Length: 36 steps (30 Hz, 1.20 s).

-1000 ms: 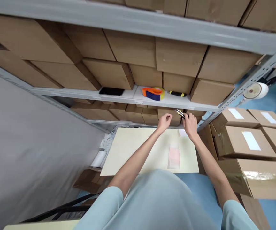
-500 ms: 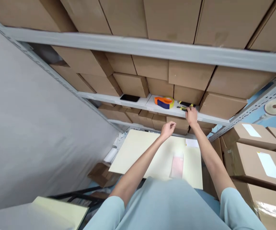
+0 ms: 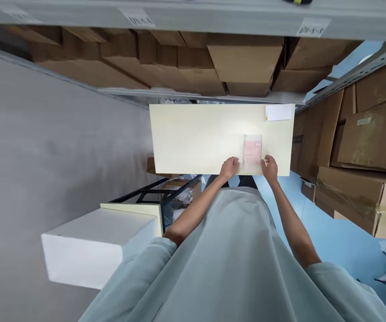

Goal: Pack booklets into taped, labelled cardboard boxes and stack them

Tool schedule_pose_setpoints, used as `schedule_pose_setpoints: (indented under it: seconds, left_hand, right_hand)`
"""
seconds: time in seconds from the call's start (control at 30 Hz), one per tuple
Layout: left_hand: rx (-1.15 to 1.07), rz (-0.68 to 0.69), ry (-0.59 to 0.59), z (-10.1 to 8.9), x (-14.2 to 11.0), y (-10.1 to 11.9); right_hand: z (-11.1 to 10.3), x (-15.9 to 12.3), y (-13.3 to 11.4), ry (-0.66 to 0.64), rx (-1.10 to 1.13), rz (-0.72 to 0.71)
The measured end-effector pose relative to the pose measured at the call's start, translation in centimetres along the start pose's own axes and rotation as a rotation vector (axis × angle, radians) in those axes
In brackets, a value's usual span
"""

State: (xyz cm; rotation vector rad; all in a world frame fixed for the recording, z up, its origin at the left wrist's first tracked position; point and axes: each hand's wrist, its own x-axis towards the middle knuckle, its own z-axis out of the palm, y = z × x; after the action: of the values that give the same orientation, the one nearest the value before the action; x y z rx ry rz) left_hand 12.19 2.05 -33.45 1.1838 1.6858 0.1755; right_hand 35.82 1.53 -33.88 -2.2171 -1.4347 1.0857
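Note:
A flat pink packet with a clear, whitish top strip (image 3: pixel 252 152) lies near the front edge of a pale cream tabletop (image 3: pixel 196 138). At the packet's lower left side is my left hand (image 3: pixel 229 167), its fingers loosely curled and a little apart, with nothing seen in them. On the other side, by the lower right edge, my right hand (image 3: pixel 270 169) has thumb and fingers spread, also holding nothing. Whether the fingertips touch the packet I cannot tell. A white paper slip (image 3: pixel 278 112) rests at the table's back right corner.
Shelving with a grey metal beam (image 3: pixel 186 18) and cardboard boxes (image 3: pixel 246 62) rises behind the table. More boxes (image 3: pixel 350 192) are stacked on the right. A white box (image 3: pixel 82 250) sits on a black-framed stand at lower left, near the grey wall (image 3: pixel 72 147).
My view has tilted down from the shelf to the tabletop. My right hand has left the yellow-and-black tools on the shelf, and both hands have come down beside the pink packet.

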Motion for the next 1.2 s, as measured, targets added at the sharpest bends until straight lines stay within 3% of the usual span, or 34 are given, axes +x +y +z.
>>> schedule_pose_setpoints:
  seconds: [0.17,0.3,0.57,0.93,1.1,1.2]
  left_hand:
    - [-0.054,0.028,0.021,2.0,1.1,0.7]
    - [-0.183,0.022,-0.047,2.5,1.8,1.4]
    - [-0.269,-0.006,-0.130,1.8,1.4,1.7]
    - [-0.353,0.061,-0.020,-3.9,-0.7,1.2]
    - [-0.366,0.082,-0.012,-6.9,-1.0,0.7]
    - [-0.396,0.099,-0.028,-9.5,-1.1,0.0]
  right_hand:
    - [2.1,1.1,-0.4,-0.012,0.086,0.110]
    - [2.6,3.3,-1.2,-0.021,0.141,0.228]
    - [2.3,3.7,-1.8,-0.153,0.390,0.172]
    - [-3.3,-0.3,-4.3,-0.170,0.603,-0.056]
    - [-5.2,-2.2,-7.6,0.037,0.260,-0.108]
    - [-6.5,-3.8,-10.0,0.138,-0.059,-0.032]
